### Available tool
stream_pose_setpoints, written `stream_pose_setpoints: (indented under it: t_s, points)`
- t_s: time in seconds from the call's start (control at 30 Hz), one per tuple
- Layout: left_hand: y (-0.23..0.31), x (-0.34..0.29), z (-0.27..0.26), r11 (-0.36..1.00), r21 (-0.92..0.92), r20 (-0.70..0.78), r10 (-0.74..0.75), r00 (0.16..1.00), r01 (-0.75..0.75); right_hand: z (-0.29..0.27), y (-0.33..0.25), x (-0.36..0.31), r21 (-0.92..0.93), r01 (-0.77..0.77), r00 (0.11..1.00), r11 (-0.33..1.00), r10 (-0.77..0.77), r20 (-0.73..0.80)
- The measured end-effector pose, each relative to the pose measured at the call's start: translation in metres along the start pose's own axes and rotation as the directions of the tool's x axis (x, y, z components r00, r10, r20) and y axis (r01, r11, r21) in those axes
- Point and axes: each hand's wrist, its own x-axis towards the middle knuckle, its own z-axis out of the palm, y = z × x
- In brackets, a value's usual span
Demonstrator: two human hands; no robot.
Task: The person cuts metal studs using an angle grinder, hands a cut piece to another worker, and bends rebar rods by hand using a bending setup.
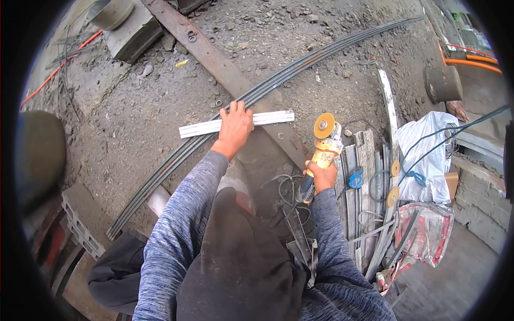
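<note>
A bundle of steel rebar [316, 56] runs from the lower left to the upper right over the dirt. Across it lies a short white, grooved bar [199, 129]. My left hand [235, 127] is closed over the middle of this bar, its fingertips reaching the rebar behind. To the right, my right hand [322, 175] grips the body of a yellow angle grinder [324, 156]. The grinder's round tan disc [323, 127] points away from me and stands apart from the bar and the rebar. Whether the disc spins cannot be told.
A wooden plank [217, 64] crosses under the rebar. Metal and wooden strips [365, 160] are piled on my right, with loose discs [393, 196], a white plastic sheet [423, 144] and a torn bag [432, 227]. A hollow block [80, 219] sits at the left.
</note>
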Motion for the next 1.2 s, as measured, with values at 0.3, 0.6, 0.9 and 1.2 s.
stream_pose_setpoints:
  t_s: [0.3, 0.6, 0.9, 1.2]
  points:
    - [-0.012, -0.027, -0.001, 0.993, -0.108, 0.008, -0.038, 0.999, 0.039, 0.003, 0.004, 0.002, -0.155, 0.019, 0.999, 0.988, -0.013, 0.042]
    - [-0.018, -0.019, -0.009, 0.989, -0.148, 0.114, 0.0, 0.993, 0.017, 0.006, 0.01, 0.015, -0.346, 0.078, 0.996, 0.935, -0.057, 0.071]
    - [-0.028, -0.014, 0.004, 0.994, -0.099, 0.147, 0.064, 0.987, -0.049, 0.025, -0.007, 0.036, -0.567, 0.169, 0.985, 0.806, -0.119, 0.125]
    - [-0.012, -0.018, 0.017, 0.997, 0.08, 0.021, 0.017, 1.0, -0.018, 0.027, -0.016, 0.048, -0.579, 0.186, 0.978, 0.794, -0.094, 0.186]
